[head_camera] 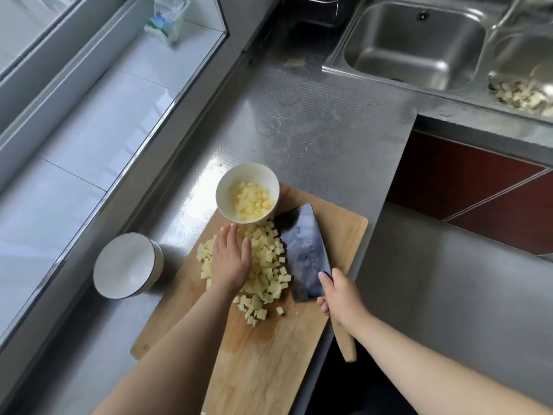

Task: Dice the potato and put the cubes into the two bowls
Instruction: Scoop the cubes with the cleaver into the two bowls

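Steel worktop [314, 121] is being seen running away from the viewer — dimpled texture, patches of glare being thrown back off it. A double sink [413, 43] is being shown set into the top at upper right, with pale scraps [522, 95] lying in the right-hand basin. Red-brown cabinet fronts [466, 181] are being shown below the sink edge. Along the left, a white tiled ledge [98, 121] is being lit by daylight — a window frame [39, 34] is being caught beside it, and a carton [167, 19] is standing on the ledge at its far end.
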### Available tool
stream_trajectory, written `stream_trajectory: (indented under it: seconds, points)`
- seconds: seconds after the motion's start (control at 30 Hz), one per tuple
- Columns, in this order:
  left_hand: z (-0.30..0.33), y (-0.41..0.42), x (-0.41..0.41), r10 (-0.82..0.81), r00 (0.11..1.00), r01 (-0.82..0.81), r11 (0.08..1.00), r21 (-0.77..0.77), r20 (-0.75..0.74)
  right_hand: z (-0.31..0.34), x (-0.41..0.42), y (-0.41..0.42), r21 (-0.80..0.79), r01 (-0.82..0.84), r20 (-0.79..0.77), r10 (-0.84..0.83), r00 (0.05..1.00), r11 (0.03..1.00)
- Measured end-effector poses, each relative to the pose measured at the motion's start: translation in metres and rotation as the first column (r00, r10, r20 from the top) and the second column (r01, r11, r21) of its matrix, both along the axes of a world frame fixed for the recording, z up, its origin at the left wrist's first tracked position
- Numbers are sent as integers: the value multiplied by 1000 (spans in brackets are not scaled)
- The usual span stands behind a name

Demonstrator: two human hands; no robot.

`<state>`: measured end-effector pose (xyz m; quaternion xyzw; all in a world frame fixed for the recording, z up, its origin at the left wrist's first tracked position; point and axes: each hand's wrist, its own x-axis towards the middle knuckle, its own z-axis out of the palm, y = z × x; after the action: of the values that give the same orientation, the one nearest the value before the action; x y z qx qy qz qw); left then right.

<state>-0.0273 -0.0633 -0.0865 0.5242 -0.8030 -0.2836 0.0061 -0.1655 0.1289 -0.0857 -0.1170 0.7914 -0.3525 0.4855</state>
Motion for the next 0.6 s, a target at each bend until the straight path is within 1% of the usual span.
stream_trajectory:
  seconds: [0.13, 0.23, 0.37, 0.43, 0.5, 0.6]
  points:
    - [-3, 3, -3, 17, 1000, -17, 1000, -17, 8, 3, 37, -8, 9, 67, 50, -67, 996, 998]
    - [-3, 5, -5, 25, 1000, -25, 1000, -12, 7, 2, 60, -15, -26, 128, 107, -124, 986, 991]
    - [-3, 5, -6, 24, 1000, -23, 1000, 19, -19, 6, 74, -25, -81, 222, 289, -190, 938, 972]
    - [-3, 5, -4, 22, 999, -21, 999, 40, -35, 6, 75, -27, -96, 235, 353, -188, 916, 967]
    - [-3, 4, -3, 44, 997, -39, 997, 67, -69, 6, 77, -28, -103, 257, 397, -197, 896, 961]
    - [1, 4, 0, 148, 969, -121, 983, 141, -199, 4, 77, -25, -89, 286, 445, -219, 869, 954]
